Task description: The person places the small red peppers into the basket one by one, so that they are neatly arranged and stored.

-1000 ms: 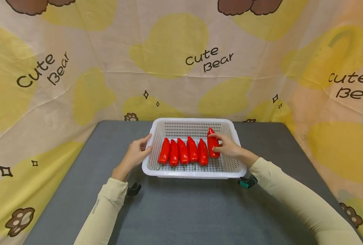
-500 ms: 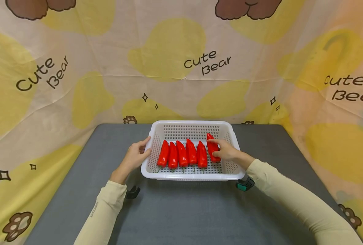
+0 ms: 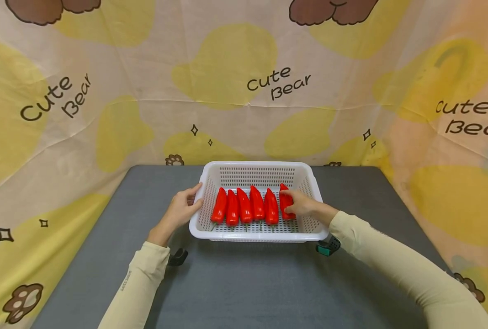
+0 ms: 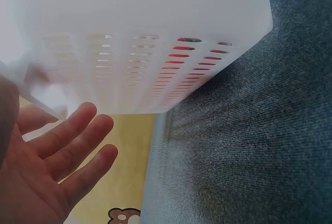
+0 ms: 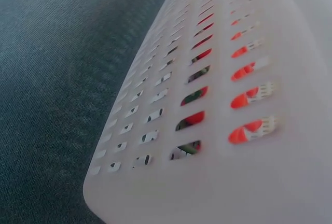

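Note:
In the head view a white plastic basket (image 3: 260, 236) stands on the dark grey table. Side by side in it lies a row of red peppers (image 3: 245, 205), tips to the back and green stems to the front. At the row's right end my right hand (image 3: 303, 204) reaches into the basket and holds another red pepper (image 3: 284, 202) between thumb and fingers, low over the basket floor. On the left, my left hand (image 3: 181, 208) grips the basket's rim, thumb and forefinger at its edge. The right wrist view shows only the basket wall (image 5: 207, 187), hiding that hand.
A patterned cloth (image 3: 227, 68) with lettering hangs behind and beside the table (image 3: 244, 283). Black straps (image 3: 178, 257) show under both wrists. Slots in the basket's side (image 4: 129, 6) show red peppers within.
My right hand has lowered the red pepper down beside the row in the basket. My left hand has stayed at the rim. The head view has tilted slightly.

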A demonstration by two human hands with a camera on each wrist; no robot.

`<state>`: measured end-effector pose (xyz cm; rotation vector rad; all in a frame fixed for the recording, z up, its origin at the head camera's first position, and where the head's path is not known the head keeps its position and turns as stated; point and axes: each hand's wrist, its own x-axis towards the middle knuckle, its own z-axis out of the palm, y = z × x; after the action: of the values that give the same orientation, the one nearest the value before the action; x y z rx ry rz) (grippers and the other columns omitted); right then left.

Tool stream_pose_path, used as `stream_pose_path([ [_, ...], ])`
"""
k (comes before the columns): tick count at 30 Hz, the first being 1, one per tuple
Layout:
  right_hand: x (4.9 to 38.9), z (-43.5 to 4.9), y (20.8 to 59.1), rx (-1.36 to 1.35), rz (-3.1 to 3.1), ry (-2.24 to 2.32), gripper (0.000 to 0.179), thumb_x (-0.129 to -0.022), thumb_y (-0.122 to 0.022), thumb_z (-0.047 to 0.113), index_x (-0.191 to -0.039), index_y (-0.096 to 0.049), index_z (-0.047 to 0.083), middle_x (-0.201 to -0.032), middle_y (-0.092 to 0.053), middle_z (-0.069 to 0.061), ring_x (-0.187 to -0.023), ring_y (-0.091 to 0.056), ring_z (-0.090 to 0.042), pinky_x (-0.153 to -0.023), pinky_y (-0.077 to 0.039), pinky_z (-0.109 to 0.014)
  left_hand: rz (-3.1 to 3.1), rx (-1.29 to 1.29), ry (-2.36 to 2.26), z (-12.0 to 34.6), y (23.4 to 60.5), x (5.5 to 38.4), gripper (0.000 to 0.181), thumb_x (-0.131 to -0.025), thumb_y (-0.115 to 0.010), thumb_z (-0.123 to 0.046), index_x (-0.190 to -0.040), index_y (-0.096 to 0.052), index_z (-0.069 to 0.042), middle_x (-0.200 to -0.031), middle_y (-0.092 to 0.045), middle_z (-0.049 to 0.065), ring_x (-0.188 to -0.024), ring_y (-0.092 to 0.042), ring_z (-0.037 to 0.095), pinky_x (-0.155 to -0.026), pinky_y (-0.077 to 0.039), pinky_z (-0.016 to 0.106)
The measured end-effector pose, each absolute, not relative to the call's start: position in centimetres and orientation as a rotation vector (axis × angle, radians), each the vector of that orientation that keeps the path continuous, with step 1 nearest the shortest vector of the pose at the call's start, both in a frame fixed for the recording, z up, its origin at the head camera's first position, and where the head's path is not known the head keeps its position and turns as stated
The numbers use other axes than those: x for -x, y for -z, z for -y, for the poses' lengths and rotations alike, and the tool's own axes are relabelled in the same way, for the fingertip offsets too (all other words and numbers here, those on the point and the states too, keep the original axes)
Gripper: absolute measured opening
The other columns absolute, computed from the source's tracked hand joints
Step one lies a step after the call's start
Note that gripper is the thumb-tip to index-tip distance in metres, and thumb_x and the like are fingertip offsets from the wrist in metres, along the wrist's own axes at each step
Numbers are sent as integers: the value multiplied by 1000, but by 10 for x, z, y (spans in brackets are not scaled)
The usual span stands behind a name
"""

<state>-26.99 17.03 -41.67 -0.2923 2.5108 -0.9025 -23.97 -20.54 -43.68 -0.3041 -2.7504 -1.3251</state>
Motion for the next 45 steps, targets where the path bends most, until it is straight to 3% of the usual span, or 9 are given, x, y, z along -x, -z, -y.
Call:
stream_pose_path([
  [26, 273, -167, 415, 260, -2367, 901, 79, -90, -70, 15, -158, -32, 8, -159, -35, -23, -142, -35, -41, -119, -33, -63, 2772, 275, 1301, 206, 436, 241, 57, -96, -59, -14, -151, -45, -3, -133, -62, 31, -109, -69, 44, -92, -59, 52],
  [35, 272, -169, 411, 236, -2313, 984, 82, -89, -69, 12, -160, -28, 15, -164, -27, -20, -145, -31, -42, -119, -30, -67, 2753, 276, 1318, 207, 434, 241, 57, -96, -59, -12, -150, -45, -3, -132, -63, 31, -107, -70, 42, -92, -59, 52],
  [45, 267, -172, 413, 276, -2285, 1034, 79, -89, -67, 9, -159, -30, 13, -164, -25, -22, -145, -29, -43, -119, -28, -68, 2762, 283, 1320, 206, 436, 240, 56, -96, -59, -12, -150, -46, -3, -129, -65, 30, -106, -70, 42, -91, -60, 51],
])
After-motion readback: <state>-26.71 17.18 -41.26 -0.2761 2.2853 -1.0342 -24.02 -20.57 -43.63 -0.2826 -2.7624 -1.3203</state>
